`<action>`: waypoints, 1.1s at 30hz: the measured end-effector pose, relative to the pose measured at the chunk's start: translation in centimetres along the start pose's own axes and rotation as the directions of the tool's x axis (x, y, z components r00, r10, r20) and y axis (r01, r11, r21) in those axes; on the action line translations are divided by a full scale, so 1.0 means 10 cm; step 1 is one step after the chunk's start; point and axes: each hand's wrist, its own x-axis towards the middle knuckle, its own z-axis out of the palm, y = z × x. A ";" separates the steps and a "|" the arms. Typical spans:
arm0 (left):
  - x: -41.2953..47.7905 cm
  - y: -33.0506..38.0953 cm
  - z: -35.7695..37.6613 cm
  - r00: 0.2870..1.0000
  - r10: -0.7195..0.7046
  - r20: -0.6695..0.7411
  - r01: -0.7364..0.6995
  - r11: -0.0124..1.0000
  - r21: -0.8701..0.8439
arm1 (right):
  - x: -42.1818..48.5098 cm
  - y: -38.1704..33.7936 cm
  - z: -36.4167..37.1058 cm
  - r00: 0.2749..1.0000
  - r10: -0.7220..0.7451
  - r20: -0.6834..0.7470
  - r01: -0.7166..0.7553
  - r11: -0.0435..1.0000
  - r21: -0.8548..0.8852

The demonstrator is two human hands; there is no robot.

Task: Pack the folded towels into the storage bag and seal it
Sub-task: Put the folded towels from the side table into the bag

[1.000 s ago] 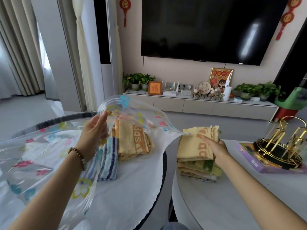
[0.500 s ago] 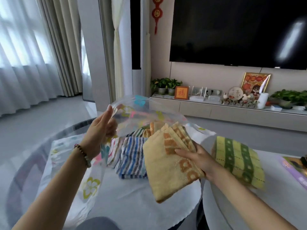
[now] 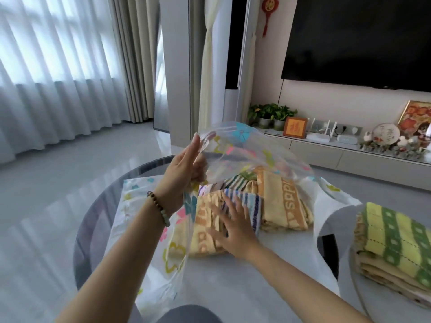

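A clear storage bag point(image 3: 242, 150) printed with coloured flowers lies on a round glass table point(image 3: 93, 220). My left hand point(image 3: 184, 166) pinches the bag's upper flap and holds its mouth up. Inside lie a blue striped towel point(image 3: 247, 203), a yellow towel with orange lettering point(image 3: 282, 203), and another yellow-orange towel point(image 3: 205, 229) at the front left. My right hand point(image 3: 233, 227) rests flat with spread fingers on that front towel, inside the bag's mouth. A stack of folded towels point(image 3: 396, 248), green-and-yellow on top, sits on the white table at the right.
The white table point(image 3: 363, 306) adjoins the glass one at the right. A dark gap point(image 3: 328, 248) lies between them. Behind stand a low TV cabinet point(image 3: 349, 157) with plants and ornaments, and curtains at the left.
My right hand carried the yellow-orange towel from the right-hand stack into the bag and now lies flat on it. My left hand kept the flap raised. The view swung left.
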 end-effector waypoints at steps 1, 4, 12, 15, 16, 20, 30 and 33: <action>0.01 -0.02 0.00 1.000 -0.008 0.002 0.008 1.000 -0.015 | -0.07 0.07 0.14 0.991 -0.103 0.081 0.107 0.993 -0.058; 0.00 -0.06 -0.01 1.000 -0.026 0.003 0.026 0.997 -0.067 | -0.22 0.30 0.46 0.939 -0.179 0.294 0.235 0.958 -0.167; -0.03 -0.16 0.08 1.000 0.001 -0.001 -0.001 0.993 -0.116 | 0.21 0.55 0.58 0.947 -0.082 0.310 0.134 0.980 -0.148; -0.01 -0.18 0.13 1.000 0.004 -0.002 -0.004 0.992 -0.128 | 0.29 0.53 0.55 0.943 -0.046 0.329 0.094 0.987 -0.131; 0.00 -0.19 0.15 1.000 0.002 -0.006 -0.003 0.993 -0.122 | 0.28 0.51 0.52 0.941 -0.052 0.333 0.097 0.988 -0.120; 0.05 -0.24 0.29 1.000 0.000 -0.004 -0.001 0.997 -0.073 | 0.03 0.47 0.15 0.955 -0.100 0.278 0.121 0.991 -0.058; 0.18 -0.50 1.11 0.999 -0.030 0.013 0.031 0.998 -0.045 | -1.34 0.91 -1.68 0.967 0.085 -0.238 -0.041 0.982 0.183; 0.24 -0.61 1.35 0.998 -0.056 0.024 0.057 0.997 -0.056 | -1.67 1.19 -2.04 0.893 0.175 -0.415 -0.107 0.977 0.182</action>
